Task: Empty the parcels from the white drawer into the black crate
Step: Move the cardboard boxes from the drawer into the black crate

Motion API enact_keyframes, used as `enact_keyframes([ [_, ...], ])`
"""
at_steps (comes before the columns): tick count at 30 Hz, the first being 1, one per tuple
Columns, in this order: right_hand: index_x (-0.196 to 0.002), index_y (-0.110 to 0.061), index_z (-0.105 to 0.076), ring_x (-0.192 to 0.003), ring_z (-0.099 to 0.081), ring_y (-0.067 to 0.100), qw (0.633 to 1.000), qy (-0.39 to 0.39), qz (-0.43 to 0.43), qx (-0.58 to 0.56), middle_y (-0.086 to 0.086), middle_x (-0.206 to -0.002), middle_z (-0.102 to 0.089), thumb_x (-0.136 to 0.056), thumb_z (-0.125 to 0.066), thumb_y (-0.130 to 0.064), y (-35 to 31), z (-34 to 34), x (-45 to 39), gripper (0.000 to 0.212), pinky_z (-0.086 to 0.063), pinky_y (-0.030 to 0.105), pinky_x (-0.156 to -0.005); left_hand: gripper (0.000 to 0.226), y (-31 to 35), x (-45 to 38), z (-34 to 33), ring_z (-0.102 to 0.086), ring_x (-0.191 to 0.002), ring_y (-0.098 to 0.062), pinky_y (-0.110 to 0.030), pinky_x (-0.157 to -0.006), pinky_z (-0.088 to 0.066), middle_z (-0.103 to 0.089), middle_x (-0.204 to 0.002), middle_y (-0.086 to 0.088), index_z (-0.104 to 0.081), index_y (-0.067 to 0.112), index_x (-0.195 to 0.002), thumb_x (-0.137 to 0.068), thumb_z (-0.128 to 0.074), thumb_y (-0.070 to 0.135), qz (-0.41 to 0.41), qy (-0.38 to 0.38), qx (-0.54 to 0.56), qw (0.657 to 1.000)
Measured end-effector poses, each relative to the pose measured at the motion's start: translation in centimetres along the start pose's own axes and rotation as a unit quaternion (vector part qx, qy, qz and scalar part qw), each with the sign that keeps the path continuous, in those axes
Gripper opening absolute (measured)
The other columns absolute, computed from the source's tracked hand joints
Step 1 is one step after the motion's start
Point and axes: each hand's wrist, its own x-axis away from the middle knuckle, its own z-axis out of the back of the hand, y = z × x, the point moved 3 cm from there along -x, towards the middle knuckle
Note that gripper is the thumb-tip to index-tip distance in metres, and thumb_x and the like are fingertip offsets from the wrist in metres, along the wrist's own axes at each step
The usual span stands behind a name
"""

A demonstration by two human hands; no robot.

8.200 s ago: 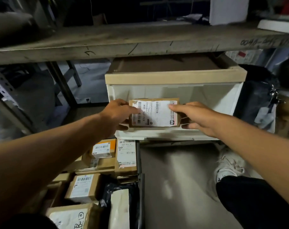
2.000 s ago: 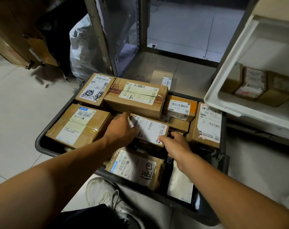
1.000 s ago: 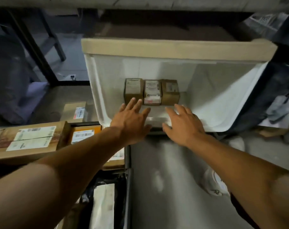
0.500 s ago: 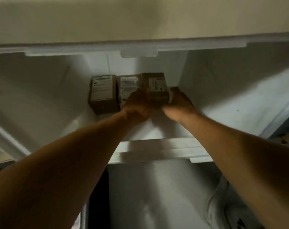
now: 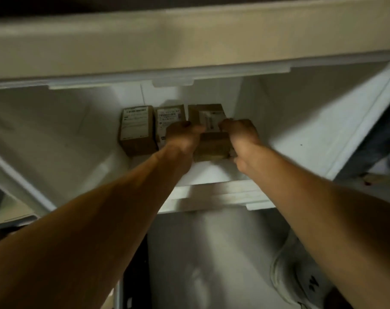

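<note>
Three small brown parcels stand in a row at the back of the white drawer [image 5: 55, 139]. Both my hands are deep inside it. My left hand [image 5: 181, 136] and my right hand [image 5: 239, 132] grip the right parcel [image 5: 211, 143] from either side, and it sits slightly forward of the others. The middle parcel [image 5: 169, 118] is partly hidden behind my left hand. The left parcel [image 5: 137, 129] stands untouched with its white label facing me. Only a dark edge of the black crate [image 5: 136, 275] shows at the bottom, beside my left forearm.
A beige top panel [image 5: 189, 39] overhangs the drawer opening. The drawer's front lip [image 5: 211, 197] lies under my forearms. Grey floor [image 5: 200, 264] spreads below, with my white shoe [image 5: 301, 284] at the lower right. A dark bag [image 5: 376, 134] hangs right of the drawer.
After setting a parcel in the crate, both hands reached into the drawer and closed on the right parcel. Since half a second ago it has come slightly forward out of the row.
</note>
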Motion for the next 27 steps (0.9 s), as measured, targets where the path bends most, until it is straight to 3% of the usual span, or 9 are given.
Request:
enact_keyframes([
  [2,-0.106,-0.021,-0.058,-0.089,-0.069,0.033,1.0,0.007,0.018,-0.016,0.012,-0.103,-0.069,-0.081,-0.066,-0.03,-0.8,0.1,2.1,0.027,-0.058,0.039,-0.064,0.033,0.7,2.2,0.9,-0.068,-0.086,-0.02,-0.027,-0.06,-0.057,-0.07,-0.106,-0.01,-0.062,0.009,-0.119,-0.088,-0.07,0.009,-0.026,0.007,0.007,1.0],
  [4,-0.096,-0.025,-0.057,-0.095,-0.067,0.031,0.999,0.012,0.046,-0.014,0.008,-0.105,-0.069,-0.079,-0.067,-0.031,-1.7,0.1,5.0,0.02,-0.059,0.046,-0.079,0.038,1.6,5.2,2.0,-0.068,-0.102,-0.024,-0.036,-0.084,-0.057,-0.068,-0.118,-0.01,-0.061,0.015,-0.119,-0.084,-0.073,0.007,-0.052,0.009,0.019,0.998],
  [5,-0.095,-0.026,-0.057,-0.098,-0.066,0.029,0.998,0.012,0.055,-0.007,0.006,-0.106,-0.069,-0.079,-0.067,-0.032,-2.0,0.1,6.6,0.019,-0.058,0.045,-0.084,0.037,1.9,6.9,2.7,-0.067,-0.106,-0.024,-0.037,-0.089,-0.055,-0.068,-0.118,-0.009,-0.06,0.019,-0.117,-0.084,-0.073,0.008,-0.056,0.006,0.02,0.998],
  [8,-0.102,-0.024,-0.059,-0.105,-0.065,0.028,0.999,-0.021,0.048,0.004,0.006,-0.111,-0.069,-0.081,-0.067,-0.037,-2.6,0.2,11.4,0.027,-0.053,0.042,-0.089,0.048,2.4,11.3,5.0,-0.067,-0.1,-0.021,-0.035,-0.081,-0.055,-0.066,-0.113,-0.005,-0.048,0.021,-0.12,-0.083,-0.077,0.015,-0.038,-0.007,0.016,0.999],
  [12,-0.115,-0.017,-0.066,-0.086,-0.065,0.017,0.996,-0.083,0.025,0.016,0.003,-0.099,-0.074,-0.097,-0.054,-0.036,-3.4,0.6,16.9,0.028,-0.043,0.031,-0.069,0.04,3.5,16.7,8.3,-0.069,-0.088,-0.016,-0.03,-0.069,-0.058,-0.068,-0.106,-0.001,-0.045,0.024,-0.109,-0.085,-0.076,0.013,-0.034,-0.015,0.015,0.999],
  [16,-0.102,-0.019,-0.069,-0.101,-0.066,0.026,0.992,-0.128,0.004,0.008,0.004,-0.096,-0.075,-0.099,-0.053,-0.032,-5.0,1.1,22.1,0.02,-0.048,0.043,-0.094,0.038,5.2,21.6,11.2,-0.069,-0.084,-0.013,-0.022,-0.054,-0.05,-0.07,-0.105,-0.001,-0.049,0.021,-0.12,-0.09,-0.072,0.019,-0.039,-0.014,0.001,0.999],
  [20,-0.101,-0.023,-0.065,-0.109,-0.065,0.029,0.981,-0.19,-0.004,0.019,0.006,-0.105,-0.073,-0.101,-0.051,-0.023,-5.9,1.8,25.6,0.014,-0.049,0.053,-0.097,0.034,7.2,25.3,13.7,-0.066,-0.083,-0.015,-0.023,-0.055,-0.049,-0.069,-0.103,-0.002,-0.055,0.018,-0.121,-0.091,-0.07,0.022,-0.057,-0.004,-0.017,0.998],
  [24,-0.124,-0.023,-0.062,-0.116,-0.063,0.027,0.969,-0.24,-0.04,-0.03,0.006,-0.123,-0.066,-0.096,-0.064,-0.032,-5.5,2.7,28.0,0.03,-0.047,0.055,-0.104,0.023,7.5,27.5,14.5,-0.07,-0.095,-0.024,-0.037,-0.077,-0.058,-0.07,-0.11,-0.009,-0.056,0.024,-0.105,-0.091,-0.069,0.011,-0.057,-0.007,0.003,0.998],
  [27,-0.12,-0.021,-0.063,-0.109,-0.065,0.025,0.97,-0.234,-0.05,-0.034,0.007,-0.117,-0.068,-0.092,-0.07,-0.032,-5.1,2.9,28.6,0.031,-0.048,0.054,-0.103,0.034,7.3,28.4,14.8,-0.07,-0.096,-0.024,-0.04,-0.085,-0.06,-0.069,-0.114,-0.009,-0.055,0.025,-0.118,-0.091,-0.07,0.012,-0.073,0.01,-0.036,0.997],
])
